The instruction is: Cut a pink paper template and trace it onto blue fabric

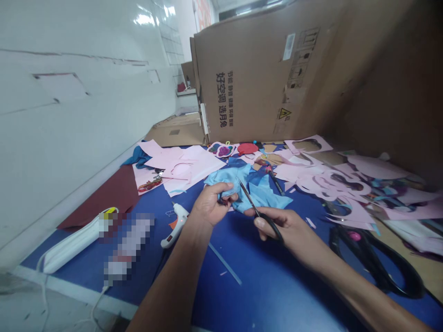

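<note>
Over the blue tabletop, my left hand (215,203) is closed with its fingers curled against a bunched light blue cloth (266,191). Part of a small dark thing shows between those fingers, too little to name. My right hand (280,223) grips a pair of scissors (252,201) by the black handles, blades pointing up and toward the cloth. Whether the blades touch the fabric I cannot tell. A white glue gun (175,226) lies on the table left of my left forearm, and a clear glue stick (224,263) rests between my arms.
Pink cut paper (183,163) is spread behind and to the right. Large black-handled shears (377,258) lie at the right. A white power strip (78,242) and a blurred-out item (129,249) are at the left. A tall cardboard box (256,92) stands behind.
</note>
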`<state>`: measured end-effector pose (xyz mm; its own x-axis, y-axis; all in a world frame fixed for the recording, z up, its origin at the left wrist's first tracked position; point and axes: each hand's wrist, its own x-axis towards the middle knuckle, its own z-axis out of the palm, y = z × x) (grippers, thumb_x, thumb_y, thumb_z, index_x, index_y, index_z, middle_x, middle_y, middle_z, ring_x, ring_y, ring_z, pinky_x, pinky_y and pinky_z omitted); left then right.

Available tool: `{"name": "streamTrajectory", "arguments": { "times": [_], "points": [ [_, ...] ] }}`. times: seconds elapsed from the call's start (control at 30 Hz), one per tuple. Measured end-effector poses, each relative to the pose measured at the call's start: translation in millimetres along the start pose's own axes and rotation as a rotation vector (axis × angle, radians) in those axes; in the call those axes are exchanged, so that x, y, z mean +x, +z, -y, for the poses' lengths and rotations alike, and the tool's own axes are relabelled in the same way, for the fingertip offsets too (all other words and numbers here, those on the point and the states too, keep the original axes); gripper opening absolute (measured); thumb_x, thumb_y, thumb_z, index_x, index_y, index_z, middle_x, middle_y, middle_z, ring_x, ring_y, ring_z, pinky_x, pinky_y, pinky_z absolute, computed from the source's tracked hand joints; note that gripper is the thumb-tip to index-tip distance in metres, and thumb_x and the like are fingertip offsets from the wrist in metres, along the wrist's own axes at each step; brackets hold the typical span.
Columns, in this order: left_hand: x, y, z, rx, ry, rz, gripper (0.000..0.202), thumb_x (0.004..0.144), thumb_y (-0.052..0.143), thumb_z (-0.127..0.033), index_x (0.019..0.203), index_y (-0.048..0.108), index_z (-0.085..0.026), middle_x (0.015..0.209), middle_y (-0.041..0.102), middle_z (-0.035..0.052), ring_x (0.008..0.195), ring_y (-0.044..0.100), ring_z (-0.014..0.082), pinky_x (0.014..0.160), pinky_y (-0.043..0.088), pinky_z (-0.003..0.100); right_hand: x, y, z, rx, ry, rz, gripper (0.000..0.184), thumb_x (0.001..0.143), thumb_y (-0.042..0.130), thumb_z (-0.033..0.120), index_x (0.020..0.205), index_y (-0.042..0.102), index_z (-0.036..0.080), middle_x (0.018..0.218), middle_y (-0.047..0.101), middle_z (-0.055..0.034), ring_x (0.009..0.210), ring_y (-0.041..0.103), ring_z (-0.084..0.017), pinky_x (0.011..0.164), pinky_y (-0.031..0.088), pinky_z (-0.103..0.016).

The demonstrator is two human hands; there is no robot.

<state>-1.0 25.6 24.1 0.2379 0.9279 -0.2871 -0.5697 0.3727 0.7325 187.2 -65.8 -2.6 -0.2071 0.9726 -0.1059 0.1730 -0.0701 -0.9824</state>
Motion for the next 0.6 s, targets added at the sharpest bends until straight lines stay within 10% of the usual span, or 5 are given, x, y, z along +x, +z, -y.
{"name": "streamTrajectory", "arguments": {
  "times": [0.6],
  "points": [
    [-1.8, 4.9, 0.4, -0.028, 0.002, -0.028, 0.032, 0.068, 0.072, 0.004, 0.053, 0.052, -0.016, 0.051, 0.046, -0.0059, 0.047, 0.034, 0.0045, 0.055, 0.042, 0.023, 0.1, 0.8, 2.1, 0.012, -0.005, 0.002, 0.072, 0.085, 0.076, 0.077, 0.120, 0.085, 0.014, 0.069, 0.057, 0.0015, 0.067, 0.047, -0.016, 0.065, 0.035, -0.031]
  ]
}}
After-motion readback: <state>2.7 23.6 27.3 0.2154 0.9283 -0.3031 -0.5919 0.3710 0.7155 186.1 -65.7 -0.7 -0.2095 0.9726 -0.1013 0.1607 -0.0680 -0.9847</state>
